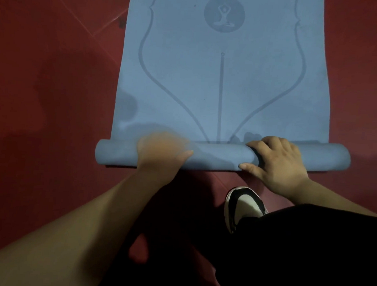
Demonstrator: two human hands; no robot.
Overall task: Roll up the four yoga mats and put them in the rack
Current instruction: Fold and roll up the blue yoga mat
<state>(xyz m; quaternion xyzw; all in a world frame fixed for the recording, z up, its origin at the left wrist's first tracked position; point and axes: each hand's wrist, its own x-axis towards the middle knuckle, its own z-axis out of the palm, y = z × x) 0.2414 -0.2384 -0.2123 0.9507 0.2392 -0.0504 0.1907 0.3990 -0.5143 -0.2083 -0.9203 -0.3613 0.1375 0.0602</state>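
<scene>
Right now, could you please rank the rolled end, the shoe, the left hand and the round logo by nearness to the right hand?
1. Rolled end, gripped by the right hand.
2. Shoe, just behind it, toward the person.
3. Left hand, leftward along the same roll.
4. Round logo, farthest, at the top of the view.
</scene>
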